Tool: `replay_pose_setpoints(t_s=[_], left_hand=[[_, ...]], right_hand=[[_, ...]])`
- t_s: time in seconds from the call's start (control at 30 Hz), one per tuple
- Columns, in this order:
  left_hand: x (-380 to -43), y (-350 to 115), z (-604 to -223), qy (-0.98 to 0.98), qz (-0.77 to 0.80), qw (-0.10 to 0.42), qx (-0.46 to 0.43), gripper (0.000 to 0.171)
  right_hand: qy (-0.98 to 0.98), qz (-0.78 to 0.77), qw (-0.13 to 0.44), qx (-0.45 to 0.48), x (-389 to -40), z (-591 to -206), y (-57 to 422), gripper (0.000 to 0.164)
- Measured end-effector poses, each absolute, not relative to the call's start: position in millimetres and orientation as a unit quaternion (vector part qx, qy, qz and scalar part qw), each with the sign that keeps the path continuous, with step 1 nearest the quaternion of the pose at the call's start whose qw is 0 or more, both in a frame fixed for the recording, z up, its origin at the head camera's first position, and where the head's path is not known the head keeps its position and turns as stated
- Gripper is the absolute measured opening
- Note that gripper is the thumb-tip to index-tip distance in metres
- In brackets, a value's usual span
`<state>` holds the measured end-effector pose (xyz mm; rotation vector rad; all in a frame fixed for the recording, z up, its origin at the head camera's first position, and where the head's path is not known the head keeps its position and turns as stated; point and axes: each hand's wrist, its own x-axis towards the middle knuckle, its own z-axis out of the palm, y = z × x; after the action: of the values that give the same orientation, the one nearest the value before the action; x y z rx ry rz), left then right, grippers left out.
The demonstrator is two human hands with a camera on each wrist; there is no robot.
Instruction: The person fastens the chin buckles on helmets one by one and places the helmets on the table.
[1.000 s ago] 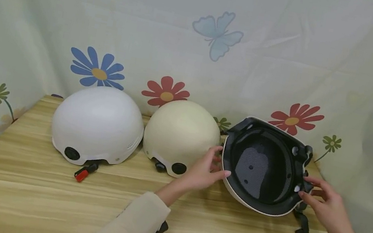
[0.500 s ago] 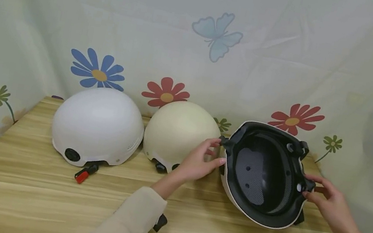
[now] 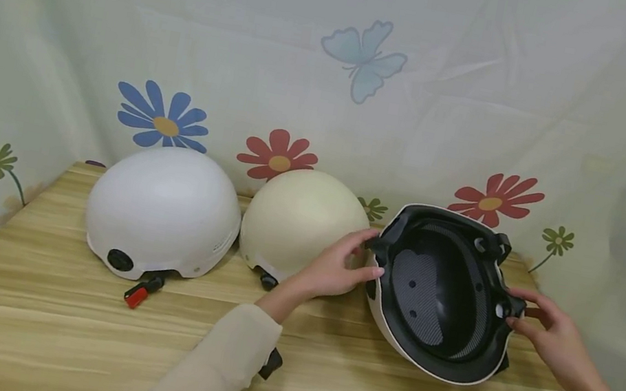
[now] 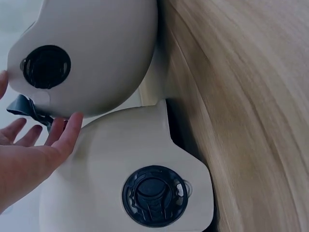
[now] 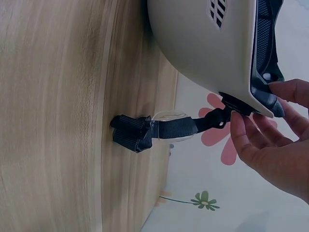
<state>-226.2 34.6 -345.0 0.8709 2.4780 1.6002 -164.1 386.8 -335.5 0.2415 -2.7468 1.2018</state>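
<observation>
Helmet (image 3: 437, 305): hollow facing me, long axis back-left to front-right; my left hand (image 3: 332, 270), right hand (image 3: 553, 341) gripping either side.

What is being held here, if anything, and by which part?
The rightmost helmet: the right hand pinches it at its right edge. The left hand is at its left edge, but whether it grips is unclear.

The left hand (image 3: 331, 272) extends forward, thumb (image 3: 367, 275) apart from curved fingers (image 4: 71, 131); the right hand (image 3: 553, 344) pinches, thumb opposing fingers.
</observation>
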Motion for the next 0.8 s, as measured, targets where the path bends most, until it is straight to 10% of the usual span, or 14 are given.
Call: replay_pose_setpoints(t_s=[0.8], left_hand=[[-228, 23, -349, 0.821, 0.486, 0.094, 0.285, 0.048]], right_hand=[[-0.906, 0.409, 0.062, 0.087, -164, -336, 388, 0.038]])
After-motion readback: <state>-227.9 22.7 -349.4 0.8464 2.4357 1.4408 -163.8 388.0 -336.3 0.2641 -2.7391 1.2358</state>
